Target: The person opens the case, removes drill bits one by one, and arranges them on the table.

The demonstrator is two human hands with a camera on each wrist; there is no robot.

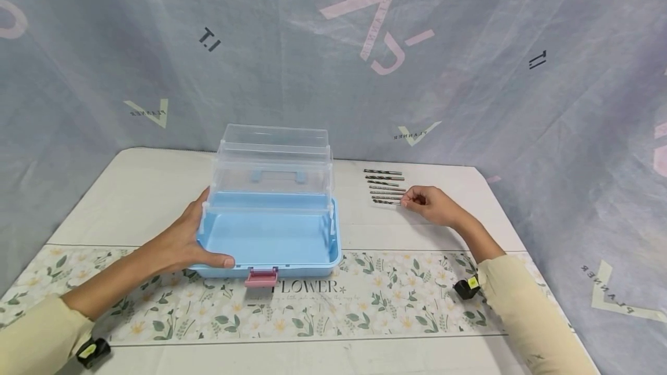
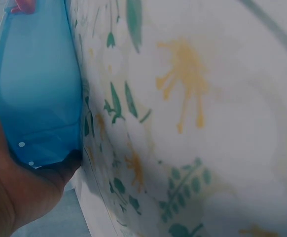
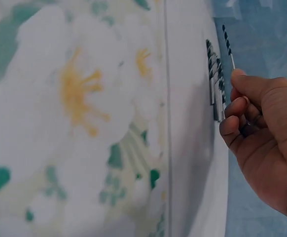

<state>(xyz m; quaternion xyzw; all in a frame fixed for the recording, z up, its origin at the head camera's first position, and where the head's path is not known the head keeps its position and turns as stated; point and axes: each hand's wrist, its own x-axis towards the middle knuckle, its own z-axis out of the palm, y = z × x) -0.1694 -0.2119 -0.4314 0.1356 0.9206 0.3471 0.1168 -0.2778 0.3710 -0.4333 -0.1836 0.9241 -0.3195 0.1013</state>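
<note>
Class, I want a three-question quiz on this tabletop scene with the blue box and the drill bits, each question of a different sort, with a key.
1. True or false: the left hand grips the open blue box at its left front corner.
2. Multiple choice: the right hand is at the A) pink latch, B) near end of the row of drill bits, C) clear trays.
3. Fill the gap: the box's pink latch sits on its ____ wall, over the flowered table mat.

Key: 1 true; 2 B; 3 front. In the right wrist view the fingers curl at the ends of the bits; whether one is already pinched cannot be told.
</note>
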